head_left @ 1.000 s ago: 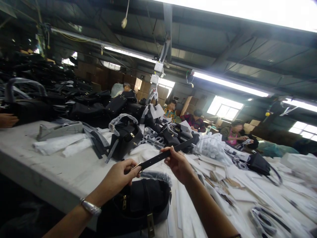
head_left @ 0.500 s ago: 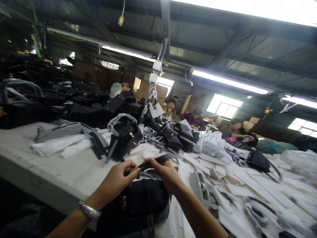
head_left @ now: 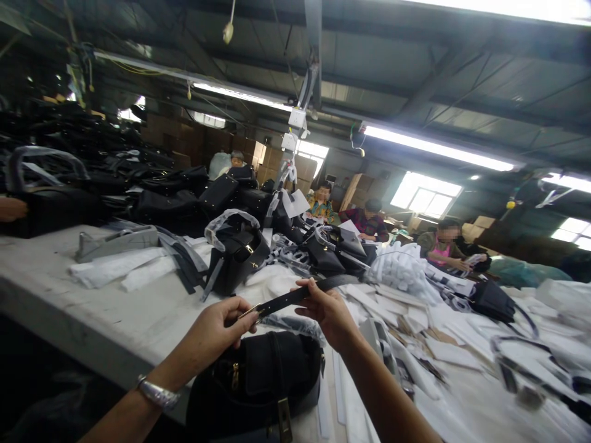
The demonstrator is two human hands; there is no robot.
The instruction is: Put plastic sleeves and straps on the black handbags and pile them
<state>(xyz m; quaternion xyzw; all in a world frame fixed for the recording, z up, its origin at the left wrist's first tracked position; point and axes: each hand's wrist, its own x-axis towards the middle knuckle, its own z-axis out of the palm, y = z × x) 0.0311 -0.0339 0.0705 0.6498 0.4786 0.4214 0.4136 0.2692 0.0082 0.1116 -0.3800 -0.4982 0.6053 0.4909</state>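
A narrow black strap (head_left: 281, 299) stretches between both my hands above the white table (head_left: 69, 295). My left hand (head_left: 217, 329) pinches its near end, where a bit of metal shows. My right hand (head_left: 325, 311) is closed round the strap farther along, and the strap's far end trails off to the right over the paper. Directly below my hands lies a black handbag (head_left: 256, 381) with a zip and a brass clasp, its handle wrapped in clear plastic.
More black handbags (head_left: 237, 252) are piled at the back and left of the table. White paper strips and wrappings (head_left: 406, 314) litter the right side. Several people (head_left: 443, 246) sit working farther back. Another person's hand (head_left: 12, 209) shows at the far left edge.
My right hand slid in along the strap toward my left hand, then moved back out to the right. The left hand kept its pinch on the near end.
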